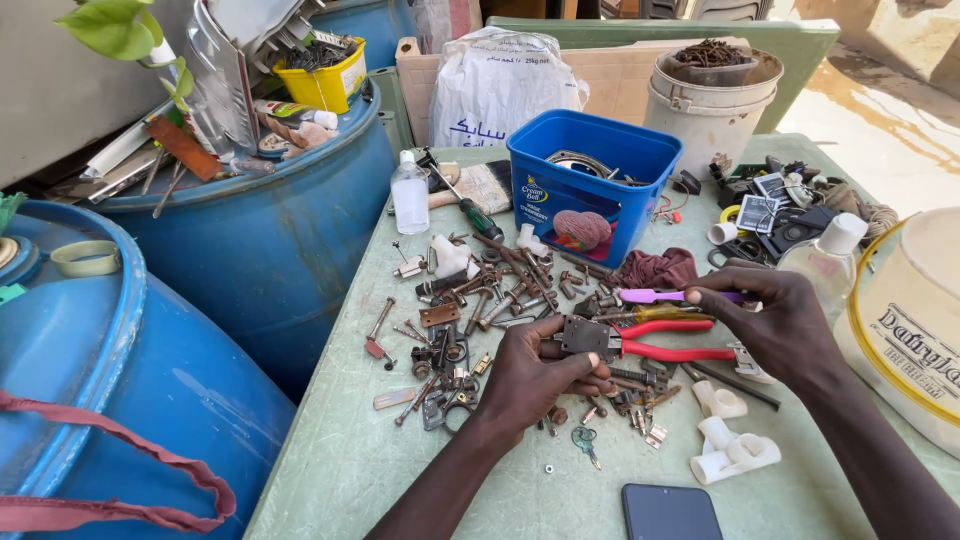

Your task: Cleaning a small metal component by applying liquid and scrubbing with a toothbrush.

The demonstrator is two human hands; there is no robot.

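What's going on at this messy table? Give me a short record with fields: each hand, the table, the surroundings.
left hand: left hand holds a small dark metal part
right hand: right hand holds a purple-handled tool
between hands: red-handled pliers lie on the table
table: green table strewn with rusty hardware, white pipe fittings, a phone
containers: blue tub, blue barrels
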